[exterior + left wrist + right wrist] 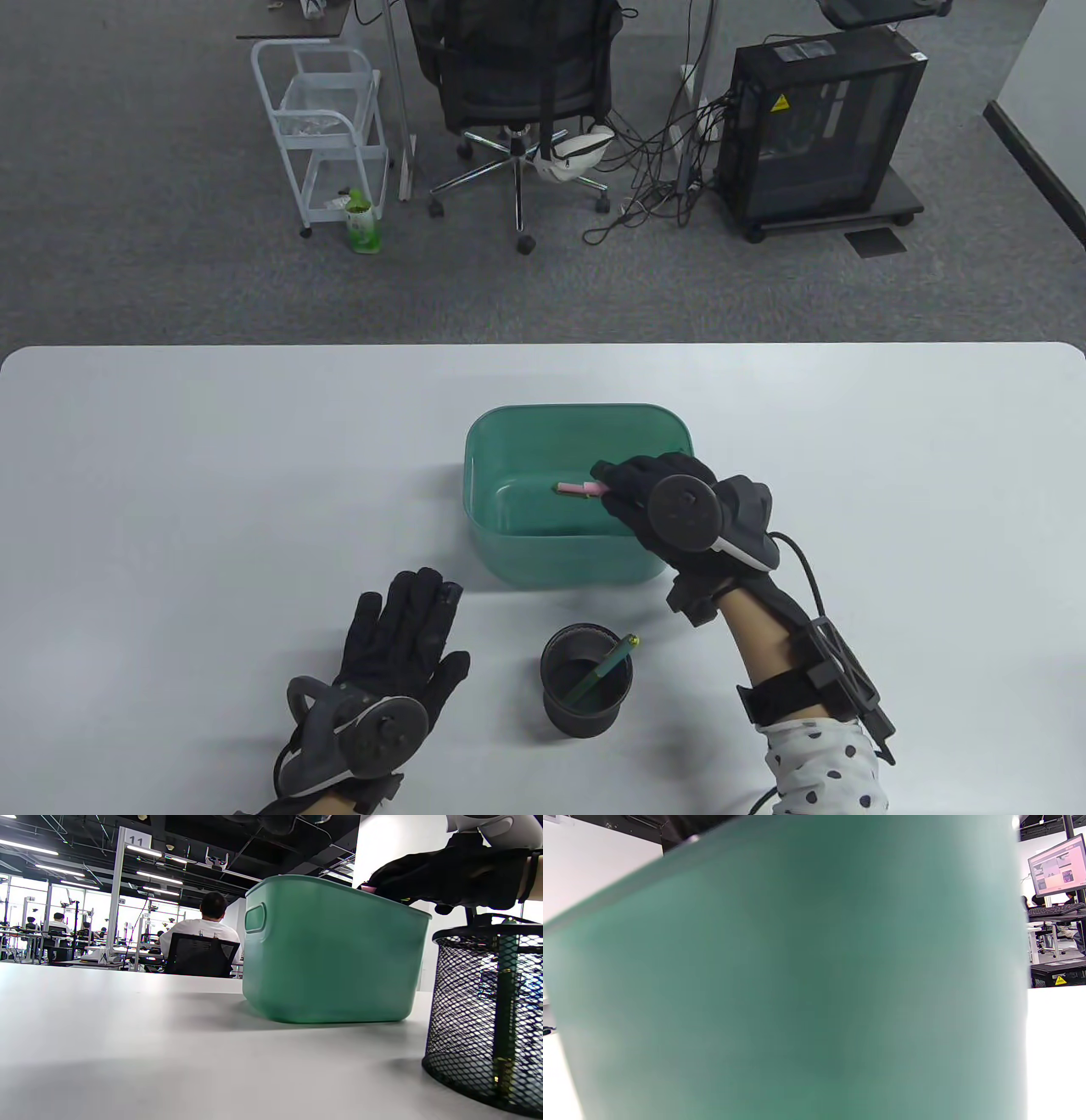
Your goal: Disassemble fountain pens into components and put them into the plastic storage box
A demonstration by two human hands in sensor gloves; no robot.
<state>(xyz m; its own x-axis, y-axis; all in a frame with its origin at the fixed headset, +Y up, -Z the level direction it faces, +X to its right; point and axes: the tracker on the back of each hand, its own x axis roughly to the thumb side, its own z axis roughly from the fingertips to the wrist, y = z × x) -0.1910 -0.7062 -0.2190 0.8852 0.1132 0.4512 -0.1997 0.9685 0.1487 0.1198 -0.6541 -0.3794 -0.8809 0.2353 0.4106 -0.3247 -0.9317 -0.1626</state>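
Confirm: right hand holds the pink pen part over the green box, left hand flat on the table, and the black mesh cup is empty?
Not quite. The black mesh cup is not empty: the table view shows a green pen leaning inside it. The rest stands: the right hand holds the pink pen part over the green box, and the left hand lies flat on the table.

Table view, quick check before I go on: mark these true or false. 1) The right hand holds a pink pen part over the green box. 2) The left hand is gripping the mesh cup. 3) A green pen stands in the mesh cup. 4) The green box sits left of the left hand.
1) The right hand holds a pink pen part over the green storage box: true.
2) The left hand grips the mesh pen cup: false; it rests flat on the table, apart from the cup.
3) A green pen stands in the cup: true, leaning.
4) The box sits left of the left hand: false; it is farther back and to the right.
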